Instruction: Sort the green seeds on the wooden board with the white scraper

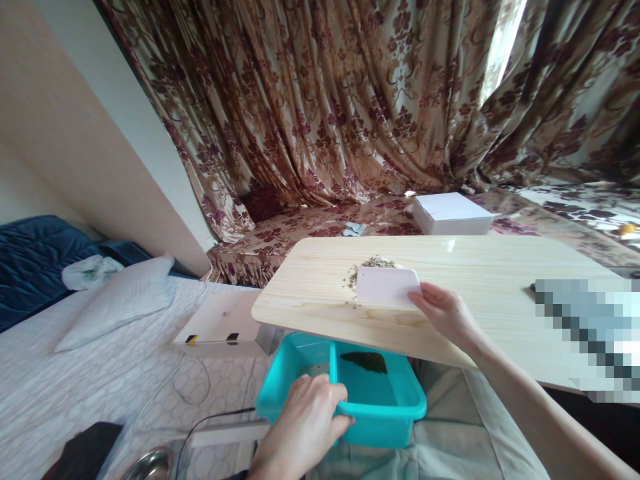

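Note:
My left hand (311, 417) is closed over the near rim of a teal two-compartment tub (380, 428), by its divider. The tub sits below the table's near edge. Dark green, fine material (367, 361) lies in its right compartment; the left one has a few small bits on its floor. In my right hand (445, 308) is a thin white plastic scraper (387, 288) with a small hole in one corner, gripped by its right end. It is tilted up just in front of a pile of dried, grey-green crumbs (377, 262), partly hiding it. Loose bits are scattered left of the scraper.
The pile lies on a pale wooden table (480, 273). A pixelated device (590, 327) is at its right. Behind stands a white box (453, 212). Left are a bed with a pillow (120, 300), a flat white box (217, 320), cables and a metal bowl (150, 465).

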`<state>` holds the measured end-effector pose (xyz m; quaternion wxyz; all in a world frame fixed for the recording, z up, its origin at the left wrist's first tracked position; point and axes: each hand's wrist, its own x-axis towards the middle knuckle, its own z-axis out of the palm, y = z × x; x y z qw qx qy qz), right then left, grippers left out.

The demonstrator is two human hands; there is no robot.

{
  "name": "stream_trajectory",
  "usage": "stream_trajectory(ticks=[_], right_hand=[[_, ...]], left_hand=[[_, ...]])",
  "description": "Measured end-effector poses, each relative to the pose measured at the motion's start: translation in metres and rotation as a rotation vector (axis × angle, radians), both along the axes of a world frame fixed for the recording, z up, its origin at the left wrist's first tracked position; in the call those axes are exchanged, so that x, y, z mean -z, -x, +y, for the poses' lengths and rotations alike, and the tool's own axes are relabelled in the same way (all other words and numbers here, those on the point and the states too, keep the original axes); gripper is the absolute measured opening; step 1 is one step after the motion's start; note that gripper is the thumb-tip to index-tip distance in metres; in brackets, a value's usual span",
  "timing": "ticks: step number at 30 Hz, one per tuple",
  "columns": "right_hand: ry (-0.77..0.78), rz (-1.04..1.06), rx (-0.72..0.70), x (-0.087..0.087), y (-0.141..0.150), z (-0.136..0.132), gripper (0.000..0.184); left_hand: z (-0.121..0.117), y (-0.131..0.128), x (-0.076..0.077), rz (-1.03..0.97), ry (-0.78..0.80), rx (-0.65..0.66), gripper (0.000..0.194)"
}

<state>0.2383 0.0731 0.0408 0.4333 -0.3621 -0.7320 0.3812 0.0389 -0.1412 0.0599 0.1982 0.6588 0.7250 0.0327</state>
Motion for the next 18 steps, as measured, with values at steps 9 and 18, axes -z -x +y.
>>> stream_trajectory(ticks=[9,18], right_hand=[[0.009,-0.021,-0.03,0.001,0.002,0.002,0.021],[0.002,-0.05,-0.021,-0.011,0.002,0.001,0.019]], left_hand=[[-0.001,-0.001,-0.003,0.008,0.028,0.0,0.01],[0.0,-0.001,-0.004,0.036,0.034,0.005,0.01]])
